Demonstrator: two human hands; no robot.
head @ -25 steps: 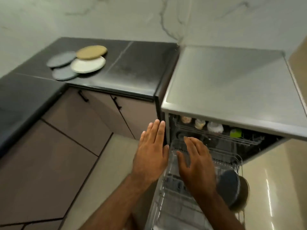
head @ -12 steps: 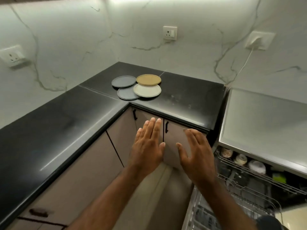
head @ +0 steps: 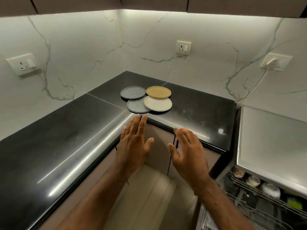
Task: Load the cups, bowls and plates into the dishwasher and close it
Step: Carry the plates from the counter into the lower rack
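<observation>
Four plates lie flat and overlapping in the corner of the counter, just beyond the fingertips. The left hand, fingers straight and empty, is nearer the front grey plate. The right hand, relaxed and empty, hovers beside it. The open dishwasher stands far right.

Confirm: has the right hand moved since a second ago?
Yes. The right hand has left the dishwasher rack and gone left, toward the front edge of the black counter.
</observation>
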